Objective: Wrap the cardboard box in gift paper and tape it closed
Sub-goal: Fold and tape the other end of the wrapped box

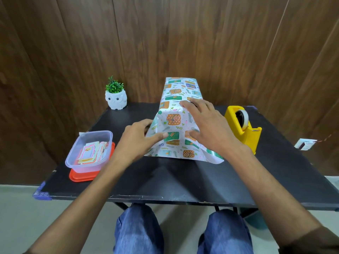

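both my hands on the gift paper [175,116] draped over the hidden upright box
my left hand [139,140] pinches the paper's left side, thumb in front; my right hand [204,123] lies flat on it, fingers spread. it stands mid tabletop [165,178], tape dispenser [243,127] just right.

One wide-angle view from the person's head looks forward and down across the black surface [174,176] from its near edge toward the wood wall [73,52]. It sits close: the left hand [136,142] and right hand [209,125] meet on the paper [174,123] mid-frame, knees [139,230] show below, and straight edges bow.
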